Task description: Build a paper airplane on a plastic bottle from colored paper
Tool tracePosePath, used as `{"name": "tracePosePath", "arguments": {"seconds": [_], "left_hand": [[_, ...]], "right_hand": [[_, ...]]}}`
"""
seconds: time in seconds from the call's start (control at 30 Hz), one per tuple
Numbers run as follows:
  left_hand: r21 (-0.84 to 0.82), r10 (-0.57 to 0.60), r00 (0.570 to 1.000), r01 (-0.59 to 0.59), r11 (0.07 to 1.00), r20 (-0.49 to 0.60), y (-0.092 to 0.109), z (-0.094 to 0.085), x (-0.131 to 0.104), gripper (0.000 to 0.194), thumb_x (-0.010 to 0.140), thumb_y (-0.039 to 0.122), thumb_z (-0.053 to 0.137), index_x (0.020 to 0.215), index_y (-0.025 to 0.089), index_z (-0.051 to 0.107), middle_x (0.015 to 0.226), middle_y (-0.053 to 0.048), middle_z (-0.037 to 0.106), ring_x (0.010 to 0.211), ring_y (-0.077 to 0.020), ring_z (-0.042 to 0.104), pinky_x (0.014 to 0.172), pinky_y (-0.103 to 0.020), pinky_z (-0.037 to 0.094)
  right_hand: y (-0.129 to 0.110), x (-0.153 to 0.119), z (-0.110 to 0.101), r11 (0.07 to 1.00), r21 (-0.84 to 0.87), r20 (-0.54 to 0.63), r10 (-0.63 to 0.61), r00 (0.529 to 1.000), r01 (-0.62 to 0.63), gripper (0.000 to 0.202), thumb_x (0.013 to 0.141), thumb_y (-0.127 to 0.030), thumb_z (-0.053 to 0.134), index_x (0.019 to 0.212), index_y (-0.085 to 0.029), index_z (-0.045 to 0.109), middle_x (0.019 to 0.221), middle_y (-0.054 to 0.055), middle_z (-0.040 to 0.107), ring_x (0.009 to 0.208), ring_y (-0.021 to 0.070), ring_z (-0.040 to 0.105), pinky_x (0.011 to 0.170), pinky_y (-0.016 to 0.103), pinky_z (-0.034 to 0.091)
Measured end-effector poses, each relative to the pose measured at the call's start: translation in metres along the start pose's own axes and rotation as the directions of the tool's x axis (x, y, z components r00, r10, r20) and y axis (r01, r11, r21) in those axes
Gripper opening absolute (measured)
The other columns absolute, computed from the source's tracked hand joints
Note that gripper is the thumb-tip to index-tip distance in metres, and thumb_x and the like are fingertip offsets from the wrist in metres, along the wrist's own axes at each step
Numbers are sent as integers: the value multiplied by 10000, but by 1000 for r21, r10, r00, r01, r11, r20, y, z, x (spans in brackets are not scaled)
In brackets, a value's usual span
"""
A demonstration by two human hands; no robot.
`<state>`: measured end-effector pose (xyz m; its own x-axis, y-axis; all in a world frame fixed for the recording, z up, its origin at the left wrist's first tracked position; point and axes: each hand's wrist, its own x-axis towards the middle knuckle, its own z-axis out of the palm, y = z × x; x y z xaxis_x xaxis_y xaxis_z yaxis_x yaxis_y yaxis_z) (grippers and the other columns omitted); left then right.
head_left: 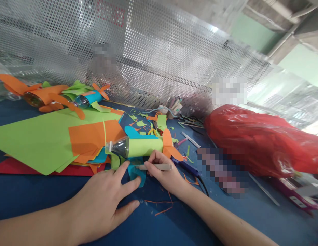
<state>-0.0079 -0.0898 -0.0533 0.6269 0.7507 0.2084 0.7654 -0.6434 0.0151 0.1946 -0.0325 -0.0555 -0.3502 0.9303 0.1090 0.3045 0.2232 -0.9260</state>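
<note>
My right hand (161, 167) is closed around a light grey pen (162, 167), whose tip rests over a blue paper piece (135, 172). Fingers spread, my left hand (115, 194) lies with its fingertips on and beside that blue piece. Just beyond both hands, a clear plastic bottle (120, 147) lies on its side, wrapped in green paper (144, 147). Its white cap end points left. An orange paper tail (168, 145) is fixed at its right end, and a blue paper wing (138, 132) sticks out on the far side.
Coloured paper sheets (41, 136) are piled at left, with paper-covered bottles (89, 98) behind them. A blue glue gun (185, 166) with a cord lies right of my hand. Scraps and scissors (155, 131) lie behind; a red plastic bag (251, 140) fills the right, below a perforated metal screen (159, 51).
</note>
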Motion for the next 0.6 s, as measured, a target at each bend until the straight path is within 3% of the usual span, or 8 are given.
{"name": "tracePosePath", "arguments": {"seconds": [0.6], "left_hand": [[-10,0,1000,0,1000,27,1,-2,1,415,950,439,419,1290,273,590,1328,-267,531,918,-352,690,716,-506,571]], "right_hand": [[0,-1,-1,1000,-5,17,5,1000,-5,233,859,-369,575,739,-220,440,585,-67,468,518,107,418,509,237,314]]}}
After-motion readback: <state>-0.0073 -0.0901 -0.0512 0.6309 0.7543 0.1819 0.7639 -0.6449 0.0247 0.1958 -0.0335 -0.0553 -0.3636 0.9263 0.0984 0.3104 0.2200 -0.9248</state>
